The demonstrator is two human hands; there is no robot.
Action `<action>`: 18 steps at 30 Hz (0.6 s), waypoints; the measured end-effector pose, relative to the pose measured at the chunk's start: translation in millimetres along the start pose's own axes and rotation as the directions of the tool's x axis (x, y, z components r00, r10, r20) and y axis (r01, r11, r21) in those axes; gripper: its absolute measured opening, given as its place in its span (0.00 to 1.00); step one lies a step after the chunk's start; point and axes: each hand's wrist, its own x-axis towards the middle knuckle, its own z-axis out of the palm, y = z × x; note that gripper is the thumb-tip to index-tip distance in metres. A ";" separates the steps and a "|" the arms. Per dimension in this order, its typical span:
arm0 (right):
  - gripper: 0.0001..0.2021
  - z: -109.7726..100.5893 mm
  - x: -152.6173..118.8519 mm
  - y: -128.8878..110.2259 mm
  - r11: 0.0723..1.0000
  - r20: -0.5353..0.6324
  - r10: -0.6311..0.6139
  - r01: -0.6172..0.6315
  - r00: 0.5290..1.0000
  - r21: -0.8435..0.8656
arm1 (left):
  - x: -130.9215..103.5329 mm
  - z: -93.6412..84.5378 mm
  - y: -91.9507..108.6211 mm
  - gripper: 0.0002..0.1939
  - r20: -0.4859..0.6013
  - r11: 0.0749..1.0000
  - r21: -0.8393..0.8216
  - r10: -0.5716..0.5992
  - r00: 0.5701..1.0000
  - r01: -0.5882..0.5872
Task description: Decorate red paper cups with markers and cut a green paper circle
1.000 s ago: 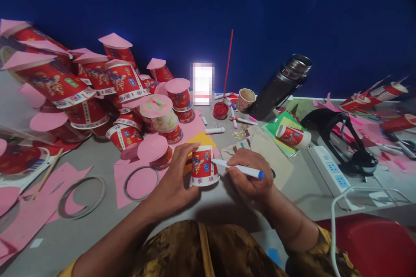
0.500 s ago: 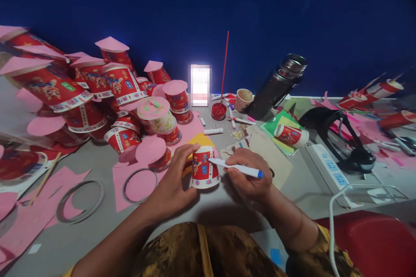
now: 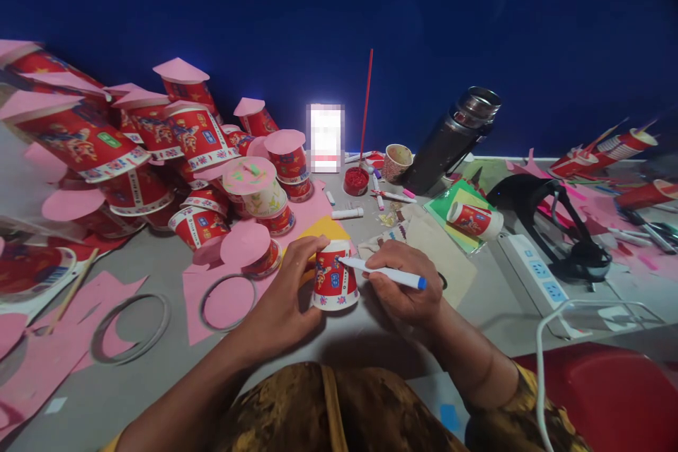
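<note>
A red printed paper cup (image 3: 335, 281) stands upside down in front of me, its flowered white rim at the bottom. My left hand (image 3: 289, 289) is closed round its left side. In my right hand (image 3: 410, 279) is a white marker pen (image 3: 389, 273) with a blue end, its tip at the cup's upper printed side. Whether the tip touches the cup is hard to tell. Beyond the cup lies a piece of yellow paper (image 3: 323, 227). To the left, a grey ring (image 3: 227, 304) lies round a pink paper disc.
Stacked red cups with pink paper cones (image 3: 204, 134) crowd the left. At the back stand a small pot of red paint (image 3: 356, 182) holding a red stick, a patterned cup (image 3: 397, 162) and a dark flask (image 3: 450, 141). A power strip (image 3: 537, 282) and black headset (image 3: 551, 219) lie right.
The pen tip has shifted slightly left on the cup's side. Both hands keep their grips, and the cup has barely moved.
</note>
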 end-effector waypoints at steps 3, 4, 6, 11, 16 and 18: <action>0.06 -1.1 0.4 0.4 0.999 -0.010 -0.007 0.007 1.000 -0.031 | 0.1 0.0 0.2 0.45 0.000 1.000 0.010 0.003 1.000 -0.003; 0.06 -1.7 0.6 0.2 0.999 -0.016 -0.005 0.005 1.000 -0.040 | 0.0 0.0 0.1 0.44 0.001 1.000 0.007 0.002 1.000 -0.002; 0.05 -2.4 0.5 -0.7 0.999 -0.021 -0.002 0.001 1.000 -0.042 | -0.4 0.5 -0.2 0.44 0.004 1.000 -0.009 -0.005 1.000 0.005; 0.06 -1.1 -3.4 -0.3 1.000 -0.084 -0.008 0.005 0.996 -0.031 | -0.3 1.5 0.7 0.43 -0.014 0.988 -0.134 -0.075 0.997 0.072; 0.05 -0.2 -4.9 1.2 0.998 -0.152 0.060 -0.062 0.987 -0.011 | 2.4 -1.2 -0.5 0.43 0.061 0.872 -0.440 -0.209 0.976 0.214; 0.04 -0.8 -3.8 0.3 0.998 -0.151 0.060 -0.061 0.987 0.004 | 3.6 -2.3 -4.0 0.44 0.077 0.815 -0.527 -0.236 0.969 0.241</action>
